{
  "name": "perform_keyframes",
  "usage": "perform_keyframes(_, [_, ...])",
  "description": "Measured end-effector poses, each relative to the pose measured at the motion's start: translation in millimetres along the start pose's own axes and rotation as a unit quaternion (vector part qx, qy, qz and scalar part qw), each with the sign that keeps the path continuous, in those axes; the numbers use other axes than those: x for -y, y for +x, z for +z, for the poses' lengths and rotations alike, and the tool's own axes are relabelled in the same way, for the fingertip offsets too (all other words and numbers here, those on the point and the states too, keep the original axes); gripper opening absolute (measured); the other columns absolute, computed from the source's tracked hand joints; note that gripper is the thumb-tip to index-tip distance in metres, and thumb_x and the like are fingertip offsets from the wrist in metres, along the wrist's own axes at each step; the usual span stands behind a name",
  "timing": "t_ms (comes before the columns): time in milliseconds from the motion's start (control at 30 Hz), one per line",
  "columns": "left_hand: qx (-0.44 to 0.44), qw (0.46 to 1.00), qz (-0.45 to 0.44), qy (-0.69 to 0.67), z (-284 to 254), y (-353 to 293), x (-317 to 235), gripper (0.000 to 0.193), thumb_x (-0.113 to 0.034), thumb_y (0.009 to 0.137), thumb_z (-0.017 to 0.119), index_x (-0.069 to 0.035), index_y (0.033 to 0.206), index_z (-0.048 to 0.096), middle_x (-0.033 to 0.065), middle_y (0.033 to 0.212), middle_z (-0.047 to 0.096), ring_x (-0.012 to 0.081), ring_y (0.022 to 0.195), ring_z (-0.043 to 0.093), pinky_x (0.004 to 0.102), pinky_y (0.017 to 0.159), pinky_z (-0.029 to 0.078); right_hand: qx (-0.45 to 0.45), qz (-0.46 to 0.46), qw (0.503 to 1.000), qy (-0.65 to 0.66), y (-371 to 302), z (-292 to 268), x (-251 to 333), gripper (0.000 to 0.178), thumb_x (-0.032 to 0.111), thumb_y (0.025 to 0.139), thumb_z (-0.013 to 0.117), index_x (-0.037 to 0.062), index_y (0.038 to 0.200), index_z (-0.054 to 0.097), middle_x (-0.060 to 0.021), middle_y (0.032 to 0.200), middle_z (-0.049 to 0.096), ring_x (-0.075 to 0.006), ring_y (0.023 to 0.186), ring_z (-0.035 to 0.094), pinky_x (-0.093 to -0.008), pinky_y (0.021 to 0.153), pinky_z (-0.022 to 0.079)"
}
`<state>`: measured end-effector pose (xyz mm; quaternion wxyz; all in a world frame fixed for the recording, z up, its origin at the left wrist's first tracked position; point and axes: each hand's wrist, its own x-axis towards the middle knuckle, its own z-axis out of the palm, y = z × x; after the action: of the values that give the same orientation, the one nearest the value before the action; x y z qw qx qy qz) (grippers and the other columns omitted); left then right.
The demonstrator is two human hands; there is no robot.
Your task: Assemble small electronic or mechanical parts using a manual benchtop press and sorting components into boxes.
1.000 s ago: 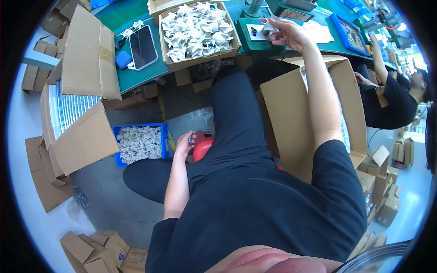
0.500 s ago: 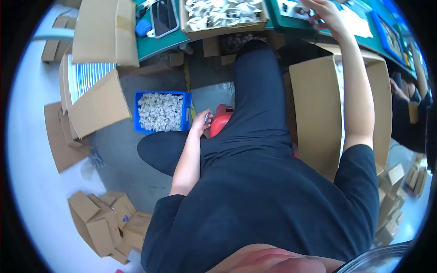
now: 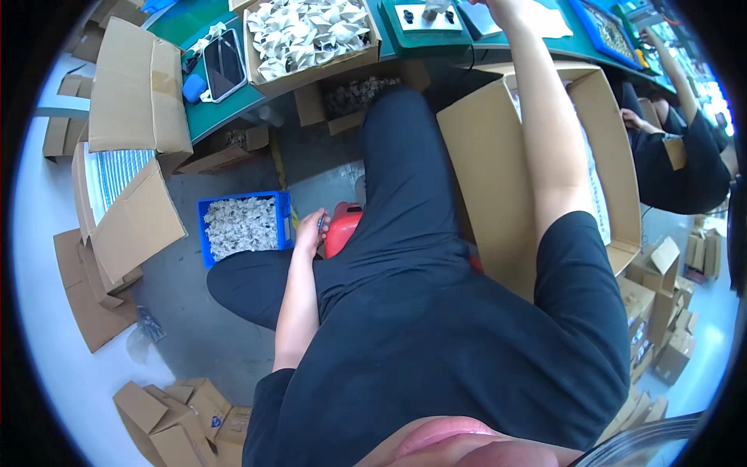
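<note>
Phone (image 3: 223,66) lies on the green tabletop (image 3: 210,117), with a blue bin (image 3: 285,214) of pale parts (image 3: 243,228) lower down on the floor (image 3: 187,311). A box (image 3: 327,68) heaped with white parts (image 3: 307,35) follows. The left forearm (image 3: 296,300) angles up past the thigh (image 3: 245,284), and the left hand (image 3: 311,230) sits just beside the red stool (image 3: 342,229), fingers curled around a small dark item (image 3: 320,222). Next along the tabletop is a fixture (image 3: 424,43). The right arm (image 3: 556,148) stretches forward above the open carton (image 3: 486,163), elbow only slightly bent; the right hand (image 3: 504,9) is between fixture and paper (image 3: 551,23). The top edge crops its fingers, so spread or pinching I cannot tell.
</note>
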<state>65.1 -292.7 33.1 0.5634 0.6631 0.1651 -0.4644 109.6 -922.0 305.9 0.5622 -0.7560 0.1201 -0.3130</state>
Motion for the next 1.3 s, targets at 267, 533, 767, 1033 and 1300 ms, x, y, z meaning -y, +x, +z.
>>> perform_keyframes(267, [0.003,0.998,0.008,-0.059,-9,3,6,0.026,-0.035,0.099,0.062,-0.010,0.107,0.067,-0.0014,0.085,0.067,0.0063,0.063,0.057,0.0229,0.052,0.046,-0.080,-0.081,0.895,-0.432,34,0,-74,0.029,0.026,0.094,0.063,0.0104,0.119,0.069,-0.0091,0.117,0.065,-0.0221,0.081,0.067,-0.0354,0.072,0.054])
perform_keyframes(533, [0.011,0.993,0.030,-0.118,-16,3,3,0.028,-0.036,0.099,0.062,-0.011,0.110,0.067,-0.0019,0.087,0.067,0.0061,0.064,0.057,0.0235,0.052,0.046,0.028,-0.048,0.886,-0.461,-1,-11,-24,0.038,0.008,0.084,0.053,0.0019,0.117,0.071,-0.0126,0.108,0.073,-0.0262,0.095,0.067,-0.0386,0.081,0.052])
perform_keyframes(767, [0.010,0.992,0.027,-0.126,-31,-17,13,0.031,-0.037,0.098,0.062,-0.011,0.112,0.068,-0.0018,0.089,0.068,0.0061,0.066,0.057,0.0236,0.055,0.047,0.163,0.001,0.983,-0.085,-82,51,72,0.043,0.008,0.089,0.063,0.0092,0.132,0.068,-0.0040,0.122,0.070,-0.0101,0.094,0.060,-0.0293,0.084,0.048])
perform_keyframes(1033, [0.031,0.993,-0.002,-0.113,-21,2,13,0.031,-0.038,0.098,0.062,-0.010,0.111,0.068,-0.0013,0.090,0.069,0.0069,0.066,0.058,0.0242,0.055,0.047,-0.038,-0.075,0.978,-0.190,-110,86,70,0.038,0.011,0.086,0.072,0.0023,0.123,0.070,-0.0083,0.100,0.072,-0.0134,0.083,0.060,-0.0298,0.081,0.050])
perform_keyframes(1300, [-0.007,0.998,0.051,-0.027,8,8,4,0.029,-0.035,0.098,0.063,-0.008,0.103,0.069,-0.0009,0.085,0.068,0.0078,0.064,0.056,0.0244,0.055,0.046,-0.107,-0.321,0.913,-0.229,-141,169,91,0.030,0.015,0.088,0.076,0.0044,0.116,0.073,-0.0133,0.106,0.073,-0.0216,0.098,0.069,-0.0311,0.086,0.053])
